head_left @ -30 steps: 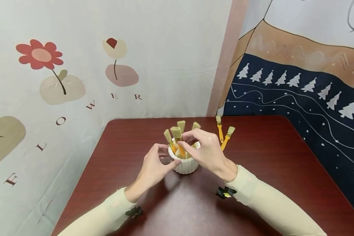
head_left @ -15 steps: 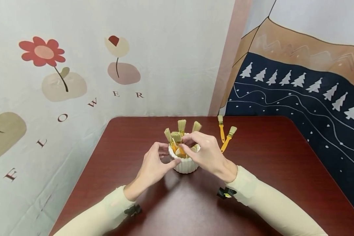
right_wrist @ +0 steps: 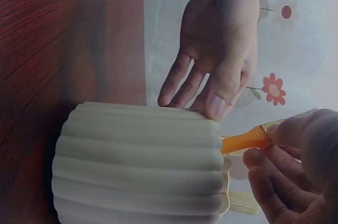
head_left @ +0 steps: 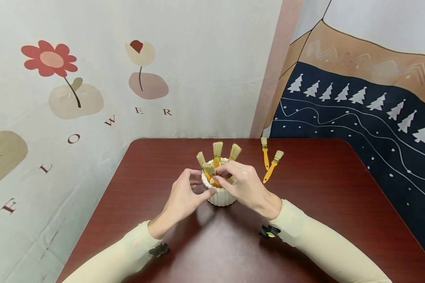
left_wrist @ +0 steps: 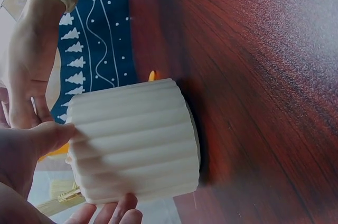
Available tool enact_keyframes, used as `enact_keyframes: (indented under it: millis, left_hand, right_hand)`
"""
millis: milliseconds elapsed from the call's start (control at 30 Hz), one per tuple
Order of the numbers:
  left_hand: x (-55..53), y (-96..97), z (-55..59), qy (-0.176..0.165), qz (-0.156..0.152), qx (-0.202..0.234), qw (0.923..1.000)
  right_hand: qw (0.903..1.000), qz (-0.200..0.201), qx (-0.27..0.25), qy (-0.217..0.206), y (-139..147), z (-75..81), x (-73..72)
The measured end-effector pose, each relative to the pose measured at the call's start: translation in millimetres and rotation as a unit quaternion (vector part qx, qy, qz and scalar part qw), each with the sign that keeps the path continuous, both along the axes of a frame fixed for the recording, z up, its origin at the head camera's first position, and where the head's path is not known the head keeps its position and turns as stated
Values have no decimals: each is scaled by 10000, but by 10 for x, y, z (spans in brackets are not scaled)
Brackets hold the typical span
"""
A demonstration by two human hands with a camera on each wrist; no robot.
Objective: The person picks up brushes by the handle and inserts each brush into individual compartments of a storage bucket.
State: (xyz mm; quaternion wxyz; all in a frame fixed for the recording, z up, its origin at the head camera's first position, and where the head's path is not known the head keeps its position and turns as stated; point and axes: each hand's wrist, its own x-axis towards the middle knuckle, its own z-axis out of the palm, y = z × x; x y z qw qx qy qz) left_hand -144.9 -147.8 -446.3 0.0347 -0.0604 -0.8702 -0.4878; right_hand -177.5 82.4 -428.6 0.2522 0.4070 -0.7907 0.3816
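A white ribbed pot (head_left: 221,199) stands upright on the table. My left hand (head_left: 185,195) holds its left side, with the thumb at the rim and the fingers around the wall, as the left wrist view also shows. My right hand (head_left: 249,186) pinches a paintbrush (right_wrist: 245,141) near its ferrule. That brush has an orange handle, whose lower end is inside the pot; its bristles (head_left: 209,169) point up. Three more brushes lean in the pot: a left one (head_left: 201,158), a back one (head_left: 217,148) and a right one (head_left: 235,151). Their lower handles are hidden.
Two yellow-handled paintbrushes, a farther one (head_left: 265,154) and a nearer one (head_left: 273,166), lie on the table right of the pot. The dark red table (head_left: 145,165) meets a flower-printed cloth (head_left: 212,78) behind and a dark tree-printed cloth (head_left: 326,114) at the right.
The paintbrush in my right hand has sunk lower into the pot, with the right hand moving slightly down and left. My left hand keeps its hold on the pot.
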Motion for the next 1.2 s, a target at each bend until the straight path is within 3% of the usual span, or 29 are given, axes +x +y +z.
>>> enact_keyframes:
  millis: [433,967,1200]
  left_hand:
    - [10,-10,-2,-11,21,89,10000]
    - [8,-9,-16,65,31,37,10000]
    - [18,-3,-10,78,27,28,10000]
  right_hand:
    - [9966,-399,608,391,-15,-48,35]
    - [9954,-397,870,-31,25,-60,69]
    - [9964,-349,777,-2,60,-57,83]
